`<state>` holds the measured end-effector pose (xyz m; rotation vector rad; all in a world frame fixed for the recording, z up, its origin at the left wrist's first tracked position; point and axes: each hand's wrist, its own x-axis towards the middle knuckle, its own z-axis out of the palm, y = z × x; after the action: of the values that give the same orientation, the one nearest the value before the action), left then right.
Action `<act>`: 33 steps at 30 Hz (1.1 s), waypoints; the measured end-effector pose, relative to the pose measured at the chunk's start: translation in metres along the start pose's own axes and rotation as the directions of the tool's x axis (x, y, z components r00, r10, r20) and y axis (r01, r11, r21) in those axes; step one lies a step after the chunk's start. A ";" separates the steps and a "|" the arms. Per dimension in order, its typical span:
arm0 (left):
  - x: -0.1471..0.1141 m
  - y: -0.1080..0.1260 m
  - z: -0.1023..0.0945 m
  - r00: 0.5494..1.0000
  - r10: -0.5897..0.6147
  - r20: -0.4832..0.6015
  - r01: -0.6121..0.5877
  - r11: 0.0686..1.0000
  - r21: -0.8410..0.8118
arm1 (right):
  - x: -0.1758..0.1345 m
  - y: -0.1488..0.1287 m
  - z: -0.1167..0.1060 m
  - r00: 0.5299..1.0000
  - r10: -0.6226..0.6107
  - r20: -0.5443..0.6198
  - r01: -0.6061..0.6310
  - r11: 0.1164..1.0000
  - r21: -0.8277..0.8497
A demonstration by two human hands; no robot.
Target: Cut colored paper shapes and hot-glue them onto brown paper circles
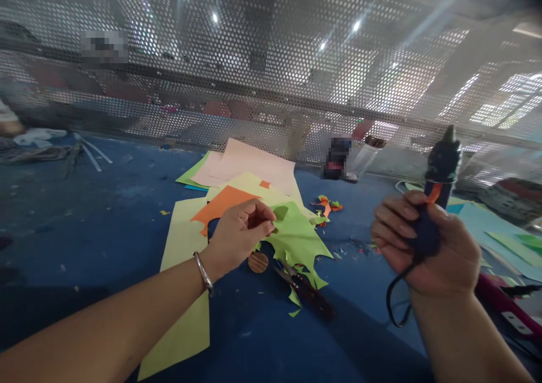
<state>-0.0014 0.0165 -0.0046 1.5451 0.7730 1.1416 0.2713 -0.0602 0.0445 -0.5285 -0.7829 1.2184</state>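
Note:
My right hand (pixel 427 247) is wrapped round a dark blue glue gun (pixel 442 163) with an orange trigger. Its black nozzle points up and a dark cord loops down below the hand. With thumb and fingers closed in a pinch, my left hand (pixel 243 225) is over the left edge of a cut green sheet of paper (pixel 298 233). What those fingertips hold, if anything, is hidden. Just below that hand lies a round striped brown wooden disc (pixel 258 263). Scissors (pixel 311 295) with dark handles lie on the table, their blades by the green paper.
An orange sheet (pixel 228 199), pink sheets (pixel 258 163) and a pale yellow sheet (pixel 186 293) lie on the blue table (pixel 105 214). Orange and green scraps (pixel 328 205) are scattered to the right. A magenta tool (pixel 503 307) lies at far right. Perforated metal panels (pixel 262 50) stand behind.

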 end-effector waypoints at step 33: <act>-0.002 0.004 -0.002 0.982 0.142 -0.124 -0.108 0.963 0.248 | -0.006 0.050 -0.003 0.982 0.099 0.158 0.147 0.111 -0.983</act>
<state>-0.0042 0.0144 -0.0013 1.7486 0.9470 1.2992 0.2419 -0.0519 0.0045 -1.5513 -1.8124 0.4718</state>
